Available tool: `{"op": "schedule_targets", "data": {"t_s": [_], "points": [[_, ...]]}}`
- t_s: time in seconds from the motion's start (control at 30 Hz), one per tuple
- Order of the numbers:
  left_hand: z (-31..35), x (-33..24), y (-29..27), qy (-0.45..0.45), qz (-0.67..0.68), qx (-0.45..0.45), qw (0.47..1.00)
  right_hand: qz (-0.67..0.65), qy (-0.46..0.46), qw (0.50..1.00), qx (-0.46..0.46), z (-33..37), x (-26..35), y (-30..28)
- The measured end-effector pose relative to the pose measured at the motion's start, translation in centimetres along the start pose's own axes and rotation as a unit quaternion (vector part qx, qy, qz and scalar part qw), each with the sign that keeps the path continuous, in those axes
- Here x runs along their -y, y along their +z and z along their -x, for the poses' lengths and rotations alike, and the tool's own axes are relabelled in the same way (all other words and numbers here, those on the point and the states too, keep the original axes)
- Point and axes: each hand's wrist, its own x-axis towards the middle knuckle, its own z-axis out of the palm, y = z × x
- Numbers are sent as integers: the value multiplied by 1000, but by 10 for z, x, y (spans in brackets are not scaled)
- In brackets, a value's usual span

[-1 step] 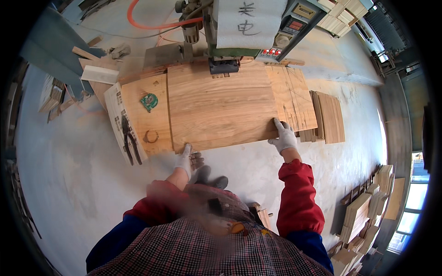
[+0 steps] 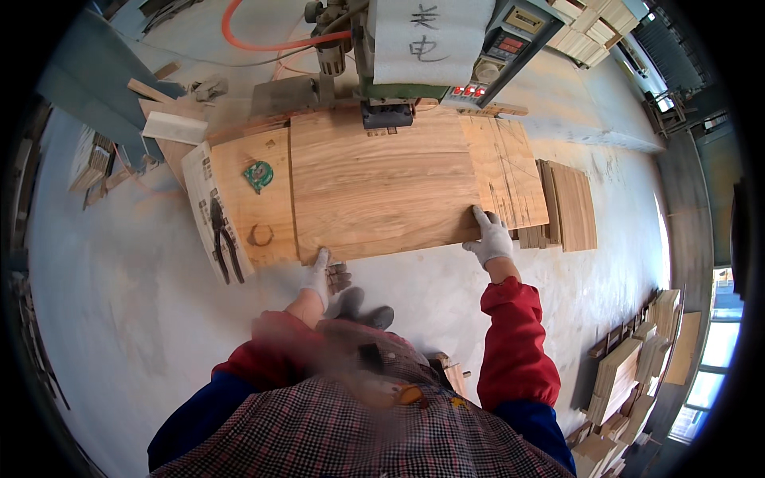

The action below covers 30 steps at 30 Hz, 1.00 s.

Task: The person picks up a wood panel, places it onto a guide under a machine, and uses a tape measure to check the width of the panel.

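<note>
A broad wooden board [image 2: 382, 187] with brown grain lies across a paler plywood work surface [image 2: 231, 219], its far edge under the dark head [image 2: 387, 115] of a machine. At the board's near left corner is my left hand [image 2: 320, 275] in a pale glove, thumb at the edge and fingers bent below it. My right hand [image 2: 490, 239], also gloved, grips the near right corner, with fingertips on the top face and the side edge. Left of the board lie a green tape measure [image 2: 258, 176] and dark-handled pliers [image 2: 225, 243], touched by neither hand.
A control box [image 2: 504, 48] with lit red buttons is beside the machine, and an orange hose [image 2: 255, 46] runs behind. Stacked boards [image 2: 572, 205] stand right of the work surface. More wood pieces [image 2: 617, 374] are piled at lower right. Scraps [image 2: 174, 127] lie at far left.
</note>
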Motion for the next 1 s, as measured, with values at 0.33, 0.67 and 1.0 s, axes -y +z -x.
{"op": "schedule_targets", "data": {"t_s": [0.33,0.67,1.0], "points": [[-4,-4,-7,10,3,-3,1000,-11,5,1000,14,1,-2,-7],[6,-6,3,21,-7,-10,1000,-4,0,1000,18,4,-8,-8],[1,-5,-1,11,-15,-8,1000,-23,-7,1000,8,6,-9,-8]]}}
